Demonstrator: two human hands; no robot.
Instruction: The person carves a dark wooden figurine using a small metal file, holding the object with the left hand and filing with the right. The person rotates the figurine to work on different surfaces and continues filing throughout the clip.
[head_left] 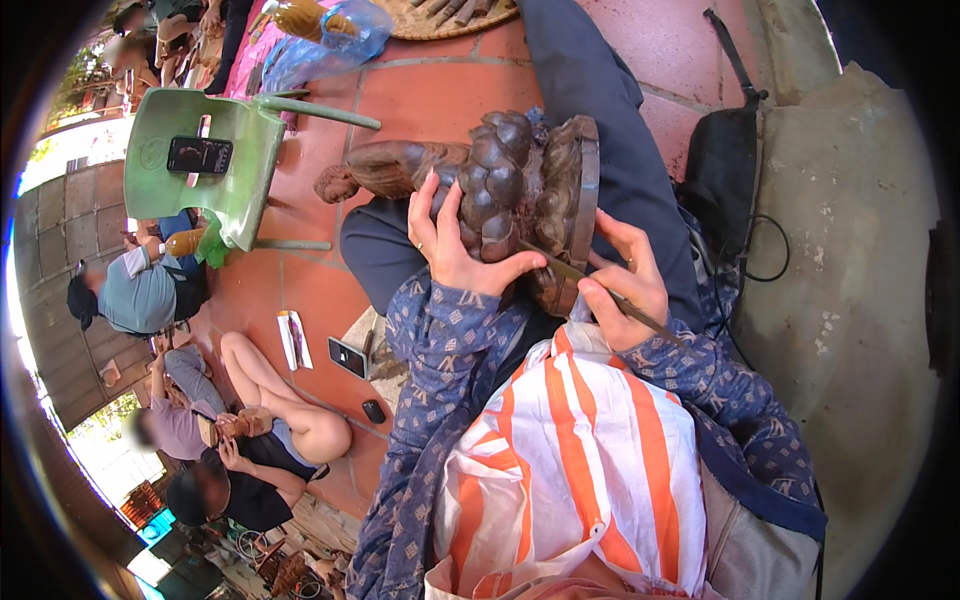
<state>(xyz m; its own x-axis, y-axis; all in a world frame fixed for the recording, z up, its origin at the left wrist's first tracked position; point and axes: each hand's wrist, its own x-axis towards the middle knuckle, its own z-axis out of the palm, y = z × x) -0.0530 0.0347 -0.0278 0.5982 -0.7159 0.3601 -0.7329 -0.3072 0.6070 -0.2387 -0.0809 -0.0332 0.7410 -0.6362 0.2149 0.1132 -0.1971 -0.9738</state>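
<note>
1. Nearest the camera, an orange-and-white striped cloth [570, 450] is draped over the person's front, with blue patterned sleeves [440, 350] coming out from under it

2. A dark brown carved wooden statue [500, 185], lumpy with rounded knobs on one side and smoother at a small head-like end, is laid on its side across the person's lap above the red tiled floor [420, 95]

3. The left hand [455, 245] is closed over the knobbly part of the carving, fingers spread and pressed on the wood

4. The right hand [625, 280] is clamped around a slim metal chisel [600, 288], whose tip is set against the carving near the flat round base

5. The carving is judged heavy, stiff and hard, with a polished, somewhat slippery surface; the fine carved edges could chip, so a hold on the thick knobbed body or the base looks safest

6. A green plastic chair [215, 165] lies tipped on the floor, a dark phone [199, 155] resting on it
</note>
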